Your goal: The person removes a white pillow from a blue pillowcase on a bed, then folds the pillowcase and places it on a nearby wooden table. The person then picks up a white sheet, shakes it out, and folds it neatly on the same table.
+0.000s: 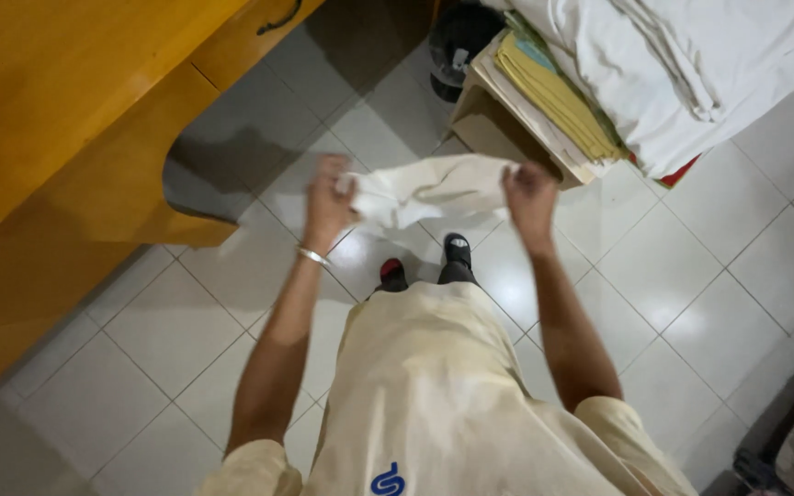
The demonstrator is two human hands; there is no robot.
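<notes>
my left hand is clenched on one end of a cream cloth, and my right hand pinches the opposite end, so the cloth hangs stretched between them at about waist height, above the white tiled floor. the cloth sags and bunches toward the left grip; its middle is unsupported. both hands are blurred, so the exact finger placement cannot be told. a stack of folded linens, white over yellow, rests on a low stand just beyond my right hand. a wooden desk stands to the left, well apart from the cloth. risk 1: the right-hand pinch looks shallow; a slip there would drop that end onto the floor near my feet. risk 2: the bunching at the left grip may fix an uneven crease if the edges are not aligned. risk 3: a wide swing of the right arm could knock the linen stack, which overhangs its stand.
</notes>
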